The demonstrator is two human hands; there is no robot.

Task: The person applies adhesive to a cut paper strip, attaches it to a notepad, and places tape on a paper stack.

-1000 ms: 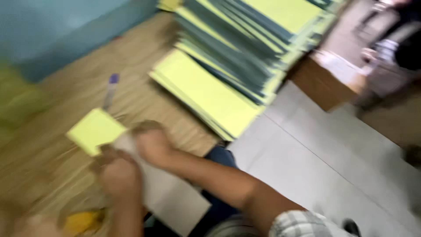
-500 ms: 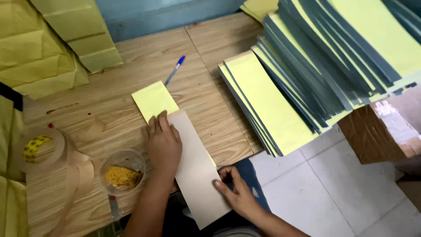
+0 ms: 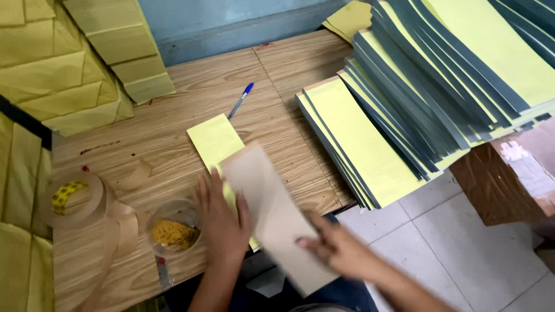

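My left hand (image 3: pixel 222 216) lies flat on a yellow paper sheet (image 3: pixel 215 140) on the wooden table (image 3: pixel 173 104), pressing its near end down. My right hand (image 3: pixel 335 248) grips the near end of a long beige card strip (image 3: pixel 266 202) that is lifted and tilted over the yellow sheet. The strip covers part of the sheet and overhangs the table's front edge.
A tall fanned stack of yellow and grey sheets (image 3: pixel 428 86) fills the right. A blue pen (image 3: pixel 240 100) lies behind the yellow sheet. A clear cup of orange-yellow stuff (image 3: pixel 172 231) and a tape roll (image 3: pixel 72 196) sit left. Folded yellow paper piles (image 3: pixel 63 63) are at the back left.
The beige strip has been lifted and turned by my right hand, which moved right and up. My left hand stays on the yellow sheet. The view has steadied.
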